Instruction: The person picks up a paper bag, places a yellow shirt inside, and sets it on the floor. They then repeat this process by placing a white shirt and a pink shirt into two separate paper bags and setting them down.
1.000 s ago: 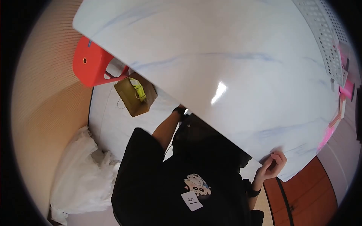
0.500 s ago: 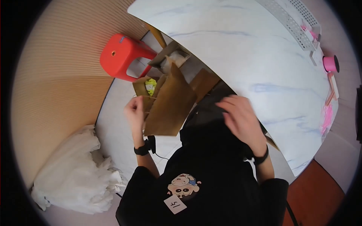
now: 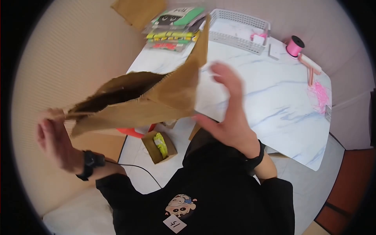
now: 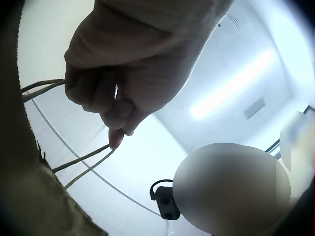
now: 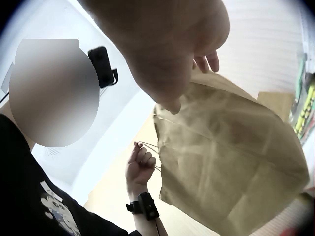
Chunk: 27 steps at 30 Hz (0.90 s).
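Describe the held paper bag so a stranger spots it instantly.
In the head view, go left from the white marbled table to the left hand. Extending right from that hand is a large brown paper bag, mouth open. Unlike the brown bag on the floor, this one is held by its cord handles.

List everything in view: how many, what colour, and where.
Raised paper bag: 1, brown, between the hands
Lower paper bag: 1, brown, on floor
Bundle: 1, yellow, inside lower bag
Paper piece: 1, brown, beside packets
Packets: several, multicoloured, stacked on table
Basket: 1, pale grey, table's back edge
Small block: 1, white, beside basket
Spool: 1, pink-black, right of block
Tool: 1, pink-white, beside spool
Strands: uncounted, pink, table's right side
Table: 1, marbled white, centre
Obscured item: 1, red, below raised bag
Heap: 1, whitish, lower left
Straps: 2, black, on wrists
Shirt: 1, black, on person
Left hand: 1, bare, gripping bag's string handles
Right hand: 1, bare, near raised bag
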{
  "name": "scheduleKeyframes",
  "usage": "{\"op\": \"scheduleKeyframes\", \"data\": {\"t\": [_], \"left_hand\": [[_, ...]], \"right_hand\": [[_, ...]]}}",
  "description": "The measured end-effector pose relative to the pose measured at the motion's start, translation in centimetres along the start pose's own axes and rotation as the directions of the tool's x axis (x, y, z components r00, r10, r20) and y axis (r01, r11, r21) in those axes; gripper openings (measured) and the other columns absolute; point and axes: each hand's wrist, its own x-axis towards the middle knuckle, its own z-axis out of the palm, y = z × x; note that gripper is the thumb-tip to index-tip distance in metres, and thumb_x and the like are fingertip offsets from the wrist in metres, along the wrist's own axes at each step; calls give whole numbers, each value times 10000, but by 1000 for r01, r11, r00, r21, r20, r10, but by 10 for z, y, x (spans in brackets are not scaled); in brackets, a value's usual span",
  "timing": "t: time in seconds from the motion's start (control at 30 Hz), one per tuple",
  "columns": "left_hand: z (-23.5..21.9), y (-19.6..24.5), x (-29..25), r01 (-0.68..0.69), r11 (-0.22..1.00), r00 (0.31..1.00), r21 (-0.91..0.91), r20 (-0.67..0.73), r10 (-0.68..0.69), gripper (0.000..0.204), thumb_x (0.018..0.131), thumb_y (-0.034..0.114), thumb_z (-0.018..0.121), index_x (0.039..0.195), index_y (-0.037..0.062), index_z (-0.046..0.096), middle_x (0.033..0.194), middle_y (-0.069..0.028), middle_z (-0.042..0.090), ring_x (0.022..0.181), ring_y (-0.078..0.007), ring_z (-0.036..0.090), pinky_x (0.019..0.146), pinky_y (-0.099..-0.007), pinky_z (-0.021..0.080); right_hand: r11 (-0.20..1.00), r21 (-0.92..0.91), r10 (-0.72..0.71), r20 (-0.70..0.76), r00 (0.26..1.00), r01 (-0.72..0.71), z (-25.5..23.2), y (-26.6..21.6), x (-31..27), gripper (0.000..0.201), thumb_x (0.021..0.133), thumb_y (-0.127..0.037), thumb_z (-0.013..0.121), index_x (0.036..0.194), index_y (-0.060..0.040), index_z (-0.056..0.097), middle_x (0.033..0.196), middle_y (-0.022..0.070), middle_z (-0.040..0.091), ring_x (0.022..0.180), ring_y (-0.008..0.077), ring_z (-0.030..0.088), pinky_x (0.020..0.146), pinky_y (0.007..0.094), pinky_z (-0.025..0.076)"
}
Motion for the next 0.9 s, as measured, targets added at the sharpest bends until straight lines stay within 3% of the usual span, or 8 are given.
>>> {"op": "scheduleKeyframes", "data": {"t": [0.27, 0.33, 0.37, 0.43, 0.47, 0.6, 0.73, 0.9], "left_hand": [[240, -62, 133, -130, 958, 899, -258, 378, 223, 263, 1098, 174, 451, 1264, 23, 587, 1139, -117, 651, 986, -185, 626, 941, -310, 475], [290, -87, 181, 201, 657, 504, -727, 651, 567, 407, 1035, 158, 594, 1416, 61, 490, 1183, -124, 665, 977, -162, 638, 937, -300, 508], [311, -86, 169, 216, 646, 494, -732, 653, 574, 407, 1035, 158, 594, 1416, 61, 490, 1183, -124, 665, 977, -162, 638, 937, -300, 508], [341, -85, 118, -50, 633, 909, -773, 227, 350, 181, 1058, 175, 558, 987, 27, 632, 1032, -112, 660, 853, -156, 602, 831, -309, 491], [340, -95, 102, -34, 627, 906, -778, 241, 347, 181, 1058, 175, 558, 987, 27, 632, 1032, -112, 660, 853, -156, 602, 831, -309, 491], [299, -173, 35, -99, 795, 864, -599, 344, 367, 189, 1012, 176, 590, 914, 27, 651, 1182, -208, 606, 1168, -327, 539, 1055, -498, 407], [256, -208, -40, 153, 986, 891, 64, 422, -165, 178, 878, 31, 652, 1049, 0, 693, 1356, -177, 558, 1287, -293, 500, 1100, -424, 372], [266, -200, -83, 285, 957, 880, 60, 380, -286, 177, 853, -98, 651, 995, -5, 703, 1021, -116, 707, 944, -221, 679, 865, -298, 512]], "right_hand": [[845, 123, 535, -165, 829, -521, -134, -2, -31, 1169, 544, -323, 1008, 1482, 40, 412, 1575, 202, 368, 1385, 284, 457, 1074, 409, 456], [817, 99, 576, -186, 796, -568, -159, 2, -47, 1039, 560, -253, 1006, 1417, 48, 502, 1539, 193, 421, 1346, 275, 499, 1021, 385, 495], [881, -25, 441, -321, 838, -473, -165, 2, -53, 879, 608, -209, 977, 1327, 47, 542, 1345, 143, 542, 1203, 238, 563, 987, 363, 500], [935, -137, 228, -471, 852, -326, -163, -13, -52, 729, 657, -148, 917, 1261, 50, 560, 1205, 98, 644, 1158, 206, 582, 1015, 355, 467], [883, 224, 467, -496, 732, -412, -168, -9, -70, 767, 670, -168, 897, 1316, 30, 534, 1292, 108, 597, 1236, 223, 539, 1067, 364, 422], [778, -623, 96, -9, 995, -81, -173, -16, -87, 726, 713, -166, 852, 1371, -53, 565, 1302, 161, 563, 1208, 384, 557, 1058, 539, 430], [658, -732, 450, 193, 872, -178, -161, -15, -108, 872, 662, -359, 864, 1427, -95, 539, 1455, 162, 489, 1347, 402, 465, 1145, 601, 343], [617, -767, 589, 298, 752, -179, -161, -11, -121, 957, 656, -575, 783, 1439, -86, 528, 1512, 158, 469, 1402, 404, 416, 1177, 636, 275]]}}
